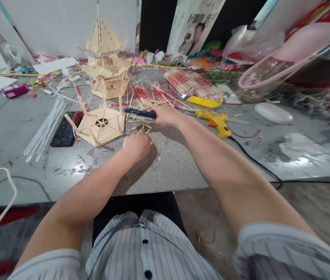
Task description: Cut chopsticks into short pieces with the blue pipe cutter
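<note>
My right hand [165,116] is closed around the end of a slim dark blue tool [140,113], which points left toward a hexagonal wooden-stick base [102,123]. Several upright posts stand along the base's edges. Just below the tool, my left hand [137,145] rests near the table with its fingers curled. Short cut stick pieces [143,127] lie at its fingertips; whether one is pinched between them is hidden. Behind the base rises a tiered pagoda model [104,70] of the same pale sticks.
A yellow hot glue gun [216,121] with a black cord and a yellow utility knife [205,102] lie to the right. Glue sticks [46,128] and a black phone [62,131] are at left. Packs of sticks [192,82] and a white oval object [273,112] lie farther out.
</note>
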A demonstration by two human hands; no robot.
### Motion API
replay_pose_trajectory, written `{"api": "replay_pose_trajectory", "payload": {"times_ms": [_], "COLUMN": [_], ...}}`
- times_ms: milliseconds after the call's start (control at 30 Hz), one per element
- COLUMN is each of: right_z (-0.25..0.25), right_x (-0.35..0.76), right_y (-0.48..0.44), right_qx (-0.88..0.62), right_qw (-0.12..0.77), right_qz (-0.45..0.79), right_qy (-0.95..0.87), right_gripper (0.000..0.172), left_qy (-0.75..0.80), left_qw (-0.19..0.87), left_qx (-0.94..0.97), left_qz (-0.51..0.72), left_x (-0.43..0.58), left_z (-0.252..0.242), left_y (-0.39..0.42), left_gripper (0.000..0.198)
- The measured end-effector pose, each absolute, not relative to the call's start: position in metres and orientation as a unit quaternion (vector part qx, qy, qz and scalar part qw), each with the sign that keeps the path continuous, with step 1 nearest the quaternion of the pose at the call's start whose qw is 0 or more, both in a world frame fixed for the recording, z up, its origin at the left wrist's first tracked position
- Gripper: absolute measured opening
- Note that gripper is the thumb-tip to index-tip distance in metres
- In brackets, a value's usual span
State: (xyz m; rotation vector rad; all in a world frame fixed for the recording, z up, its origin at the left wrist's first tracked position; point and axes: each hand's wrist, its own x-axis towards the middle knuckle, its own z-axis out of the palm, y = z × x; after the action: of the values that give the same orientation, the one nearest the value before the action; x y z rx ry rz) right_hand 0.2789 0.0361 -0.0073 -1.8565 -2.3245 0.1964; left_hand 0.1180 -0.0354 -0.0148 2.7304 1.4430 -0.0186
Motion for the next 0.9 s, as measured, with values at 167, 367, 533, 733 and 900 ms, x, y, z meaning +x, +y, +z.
{"api": "replay_pose_trajectory", "payload": {"times_ms": [167,367,533,733,900], "right_z": [0.008,0.005,-0.008,-0.002,0.003], "right_x": [0.291,0.299,0.31,0.315,0.307], "right_y": [0.013,-0.006,0.008,0.039,0.052], "right_qx": [-0.632,-0.644,-0.679,-0.718,-0.71], "right_qw": [0.119,0.105,0.094,0.141,0.112], "right_qz": [0.085,0.114,0.084,0.045,0.083], "right_qy": [-0.761,-0.749,-0.724,-0.68,-0.691], "right_gripper": [0.034,0.032,0.035,0.035,0.031], "left_qy": [0.505,0.546,0.475,0.443,0.428], "left_qw": [0.015,0.027,0.027,0.04,0.031], "left_qx": [0.861,0.825,0.875,0.895,0.903], "left_qz": [0.06,0.142,0.09,0.035,0.027], "left_x": [0.114,0.109,0.112,0.113,0.111], "left_z": [-0.012,-0.008,-0.016,-0.014,-0.015], "left_y": [-0.029,-0.024,-0.022,-0.025,-0.024], "left_gripper": [0.033,0.029,0.028,0.03,0.032]}}
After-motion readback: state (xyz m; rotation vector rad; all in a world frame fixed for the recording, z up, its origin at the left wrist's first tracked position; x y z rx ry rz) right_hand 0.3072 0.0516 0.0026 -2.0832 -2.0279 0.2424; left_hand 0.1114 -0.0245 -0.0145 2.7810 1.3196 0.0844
